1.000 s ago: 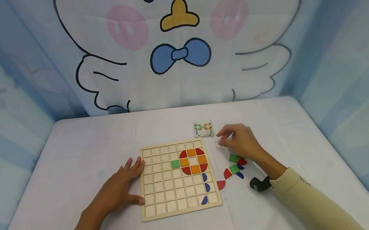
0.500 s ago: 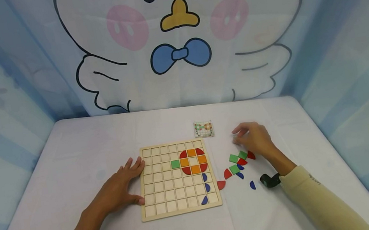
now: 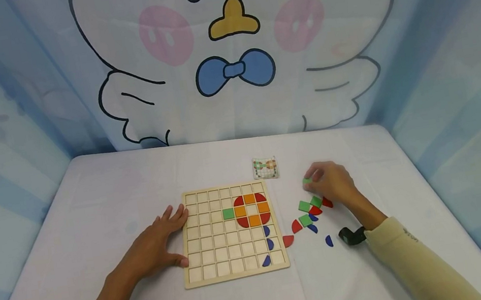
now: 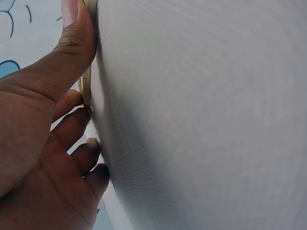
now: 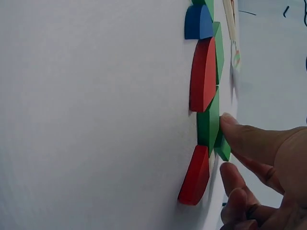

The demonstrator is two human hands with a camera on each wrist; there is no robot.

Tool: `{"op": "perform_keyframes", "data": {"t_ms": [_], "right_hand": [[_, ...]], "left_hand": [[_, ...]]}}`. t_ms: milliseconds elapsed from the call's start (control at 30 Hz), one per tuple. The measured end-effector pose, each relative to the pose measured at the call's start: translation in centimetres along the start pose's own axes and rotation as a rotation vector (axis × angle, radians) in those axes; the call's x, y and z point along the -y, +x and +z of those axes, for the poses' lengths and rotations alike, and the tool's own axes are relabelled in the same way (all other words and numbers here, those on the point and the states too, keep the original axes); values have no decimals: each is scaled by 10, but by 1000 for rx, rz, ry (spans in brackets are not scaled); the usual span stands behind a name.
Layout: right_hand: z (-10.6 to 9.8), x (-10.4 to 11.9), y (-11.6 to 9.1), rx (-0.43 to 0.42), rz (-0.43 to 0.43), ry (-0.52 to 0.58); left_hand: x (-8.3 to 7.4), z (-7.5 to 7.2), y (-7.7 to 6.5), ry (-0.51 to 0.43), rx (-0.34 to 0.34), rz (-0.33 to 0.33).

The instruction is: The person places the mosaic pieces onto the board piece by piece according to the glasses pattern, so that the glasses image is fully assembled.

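Observation:
My right hand (image 3: pixel 330 181) pinches a green square tile (image 3: pixel 307 180) between thumb and fingers, beyond the loose pieces on the right. In the right wrist view, the thumb lies against that tile behind a nearer green square (image 5: pixel 207 123) and a red quarter-circle piece (image 5: pixel 195 177). My left hand (image 3: pixel 161 240) lies spread along the left side of a wooden grid board (image 3: pixel 222 280), its thumb and fingertips at the edge. On the board, red and orange pieces form a ring (image 3: pixel 240 211), and a green square (image 3: pixel 228 214) sits left of it.
Loose green squares (image 3: pixel 304 206), red quarter-circles (image 3: pixel 296 226) and blue pieces (image 3: pixel 329 241) lie right of the board. Several blue pieces (image 3: pixel 270 244) rest at its right side. A small pattern card (image 3: pixel 265 168) lies behind the board. A printed curtain (image 3: pixel 239 109) hangs beyond the table.
My right hand has moved right, away from the card, uncovering more loose pieces. A green tile now shows at its fingertips. The left hand and board have stayed in place.

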State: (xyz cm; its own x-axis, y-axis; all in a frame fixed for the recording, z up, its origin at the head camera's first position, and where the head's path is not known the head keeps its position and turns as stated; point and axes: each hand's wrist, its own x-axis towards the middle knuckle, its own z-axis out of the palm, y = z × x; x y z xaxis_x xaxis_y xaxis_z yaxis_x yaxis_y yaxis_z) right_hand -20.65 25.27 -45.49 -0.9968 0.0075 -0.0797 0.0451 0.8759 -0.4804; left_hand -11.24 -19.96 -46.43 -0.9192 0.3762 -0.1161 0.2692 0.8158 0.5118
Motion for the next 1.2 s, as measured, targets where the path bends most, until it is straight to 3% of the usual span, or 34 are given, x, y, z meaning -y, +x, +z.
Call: {"op": "perform_keyframes", "data": {"t_ms": [533, 1200], "right_hand": [[11, 24, 0, -21, -72, 94], [25, 70, -8, 23, -189, 205]], "left_hand": [[1, 1, 0, -10, 8, -11], [2, 2, 1, -2, 5, -3]]}}
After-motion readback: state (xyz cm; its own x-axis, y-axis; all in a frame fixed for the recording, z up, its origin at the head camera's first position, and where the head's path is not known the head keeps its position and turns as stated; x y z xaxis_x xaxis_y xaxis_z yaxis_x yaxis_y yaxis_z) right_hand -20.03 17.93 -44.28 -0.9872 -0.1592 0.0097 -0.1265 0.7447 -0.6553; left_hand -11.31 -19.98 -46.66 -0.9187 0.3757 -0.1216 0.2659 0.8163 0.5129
